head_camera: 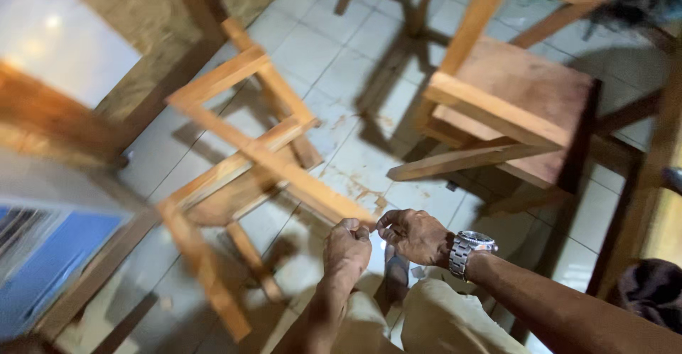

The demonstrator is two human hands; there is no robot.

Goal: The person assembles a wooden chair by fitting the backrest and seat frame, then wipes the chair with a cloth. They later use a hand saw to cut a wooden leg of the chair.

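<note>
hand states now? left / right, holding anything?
Left hand: closed in a fist at the end of the tilted wooden frame's rail; cannot tell if it grips it.
Right hand: fingers curled beside that rail end, wristwatch on; contents cannot be told.

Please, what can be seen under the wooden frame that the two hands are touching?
Under the wooden frame lies white floor tile with reddish stains and the frame's shadow. The floor beneath the left hand and right hand is covered.
</note>
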